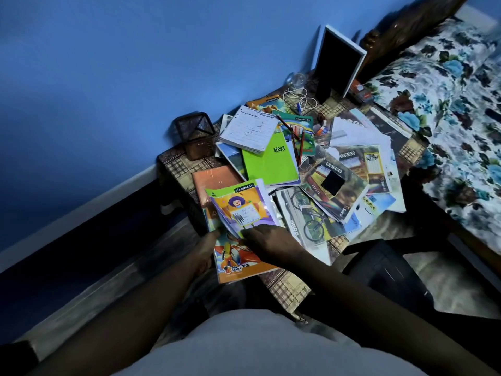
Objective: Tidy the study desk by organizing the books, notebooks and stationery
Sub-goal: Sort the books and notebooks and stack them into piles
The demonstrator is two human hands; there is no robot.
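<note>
Both hands at table [287,290] near edge, 6 o'clock. Left hand [207,246] grip pinching left edge of clown-cover classmate notebook [238,208]; right hand [267,240] fingers pressed flat on its lower cover, over an orange edu-games book [238,264]. Green notebook [268,162] at 12 o'clock of it, mesh pen holder [196,135] at 11, scattered books at 2. Pencils [294,139] lie on the pile.
</note>
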